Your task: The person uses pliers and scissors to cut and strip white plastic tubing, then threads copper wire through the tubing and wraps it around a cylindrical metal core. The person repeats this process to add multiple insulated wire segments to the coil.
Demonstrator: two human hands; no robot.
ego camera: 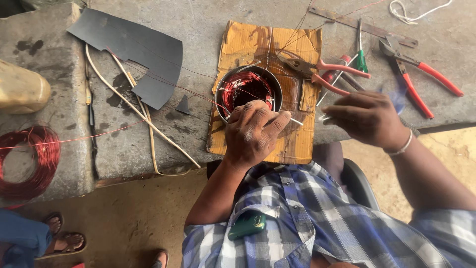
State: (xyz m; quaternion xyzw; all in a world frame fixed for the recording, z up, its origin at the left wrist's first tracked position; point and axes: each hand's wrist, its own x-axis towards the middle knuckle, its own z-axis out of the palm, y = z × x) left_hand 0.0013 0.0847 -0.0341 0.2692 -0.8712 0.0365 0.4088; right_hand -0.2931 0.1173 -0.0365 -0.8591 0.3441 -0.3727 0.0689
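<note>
The person sits at a rough concrete bench [148, 144], and both hands work over a round metal motor shell [249, 93] wound with red copper wire. The shell rests on a stained piece of cardboard [292, 144] at the bench's near edge. The left hand [254, 131] lies over the shell's near rim, fingers curled shut around a thin pale sleeve or stick [296, 121] that pokes out to the right. The right hand [365, 118] hovers just beside it, fingers pinched together on something small and pale; I cannot tell what it is, since it blurs at the fingertips.

The thin piece runs roughly left to right, pointing from the left hand's grip toward the right hand, with a short gap between them. The left hand is the nearer one to the shell; the right is clear of it, off the cardboard's right edge.

Behind the hands lie red-handled pliers [327, 72], red-handled cutters [421, 74] and a green screwdriver [361, 54]. A black sheet [144, 54] sits further left, and a red wire coil [27, 161] is at the far left.

The left hand hides the shell's near rim and the sleeve's inner end. The right fingertips are smeared by motion.
</note>
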